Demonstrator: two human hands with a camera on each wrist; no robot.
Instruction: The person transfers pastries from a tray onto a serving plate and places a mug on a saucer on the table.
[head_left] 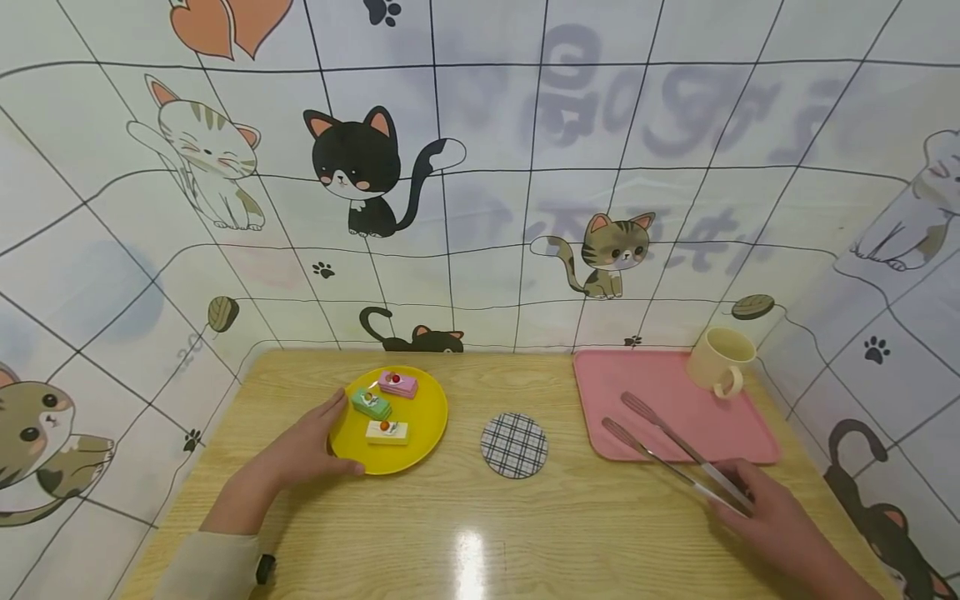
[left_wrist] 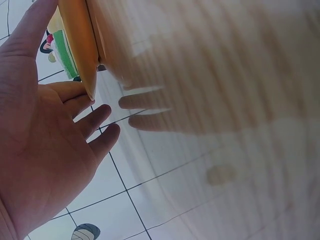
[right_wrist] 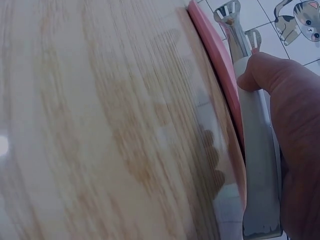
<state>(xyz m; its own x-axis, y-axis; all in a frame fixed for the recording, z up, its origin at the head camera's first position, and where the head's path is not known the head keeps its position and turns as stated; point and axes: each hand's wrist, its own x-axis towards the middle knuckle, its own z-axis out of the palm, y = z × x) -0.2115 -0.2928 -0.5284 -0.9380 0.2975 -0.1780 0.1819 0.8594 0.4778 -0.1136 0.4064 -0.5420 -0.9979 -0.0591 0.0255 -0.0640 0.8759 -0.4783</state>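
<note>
My left hand (head_left: 303, 450) rests against the left rim of a yellow plate (head_left: 423, 421), its thumb and fingers spread along the edge. In the left wrist view the fingers look loosely extended beside the plate. On it lie three small toy cake slices: one pink (head_left: 401, 387), one green (head_left: 372, 407) and one cream-white (head_left: 397, 435). At the right, my right hand (head_left: 780, 521) grips metal tongs (head_left: 693, 452) by the handle end. Their two arms stand apart, tips over the pink tray (head_left: 630, 371), with nothing between them. The thumb presses the tongs' handle (right_wrist: 260, 165).
A round checked coaster (head_left: 513, 446) lies between plate and tray. At the tray's back right corner stands a cream mug (head_left: 708, 358). A wooden table (head_left: 420, 525) carries everything, with a cat-patterned, gridded wall (head_left: 487, 208) behind and at both sides.
</note>
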